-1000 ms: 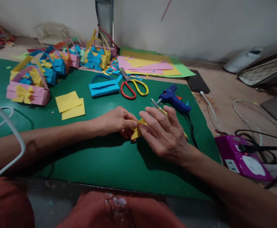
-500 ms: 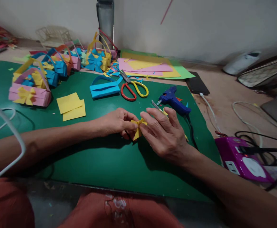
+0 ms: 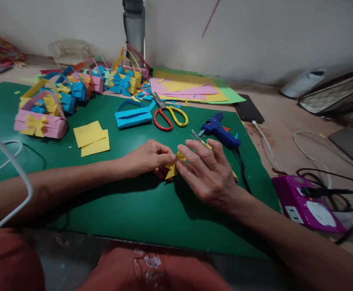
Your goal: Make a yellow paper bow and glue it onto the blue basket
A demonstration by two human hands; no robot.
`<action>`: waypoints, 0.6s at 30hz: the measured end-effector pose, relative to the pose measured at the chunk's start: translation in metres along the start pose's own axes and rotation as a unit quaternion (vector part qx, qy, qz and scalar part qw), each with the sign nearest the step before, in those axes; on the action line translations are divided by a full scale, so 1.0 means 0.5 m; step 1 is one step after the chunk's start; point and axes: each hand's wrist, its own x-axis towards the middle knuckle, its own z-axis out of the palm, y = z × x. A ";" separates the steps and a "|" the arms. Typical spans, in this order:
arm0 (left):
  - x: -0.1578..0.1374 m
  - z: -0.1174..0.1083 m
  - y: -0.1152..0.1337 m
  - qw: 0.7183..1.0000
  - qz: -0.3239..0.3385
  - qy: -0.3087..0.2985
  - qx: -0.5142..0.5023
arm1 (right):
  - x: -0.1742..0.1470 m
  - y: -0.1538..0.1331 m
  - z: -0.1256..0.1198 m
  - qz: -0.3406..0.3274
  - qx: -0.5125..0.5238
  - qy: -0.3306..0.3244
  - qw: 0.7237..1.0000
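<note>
A small yellow paper bow (image 3: 171,169) is held over the green board (image 3: 140,214). My left hand (image 3: 152,159) pinches its left side between thumb and fingers. The fingertips of my right hand (image 3: 211,173) close on its right side, with the other fingers raised. Partly behind my right hand lies a second pair of scissors; one of its blades (image 3: 196,135) shows above my fingers. Red-and-yellow-handled scissors (image 3: 171,117) lie beyond, beside a flat blue paper bag (image 3: 134,117). A blue glue gun (image 3: 220,131) rests to the right. Two yellow paper pieces (image 3: 92,139) lie to the left.
Finished paper bags with bows (image 3: 40,123) line the back left. Coloured paper sheets (image 3: 191,87) and blue scraps lie at the back. At right are a phone (image 3: 248,108), cables and a purple power box (image 3: 303,206). A white cable (image 3: 25,182) arcs over the left side.
The bow has turned slightly between my fingers, and its lower tails show more. My left thumb has shifted up on it. The whole view has tilted a little.
</note>
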 end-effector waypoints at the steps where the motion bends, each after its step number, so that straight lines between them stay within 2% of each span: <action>1: 0.000 0.000 -0.001 1.000 0.001 -0.003 -0.002 | 0.000 0.000 0.000 -0.001 0.001 -0.001 1.000; 7: -0.001 -0.002 0.003 1.000 -0.009 -0.017 0.000 | 0.000 0.003 -0.003 -0.002 0.011 0.011 1.000; 14: -0.002 -0.001 0.007 1.000 -0.012 -0.007 0.003 | -0.001 0.006 -0.003 0.004 0.010 0.003 1.000; 18: -0.001 0.001 0.006 0.999 -0.020 0.014 -0.022 | 0.000 0.016 -0.005 0.075 0.108 0.022 0.991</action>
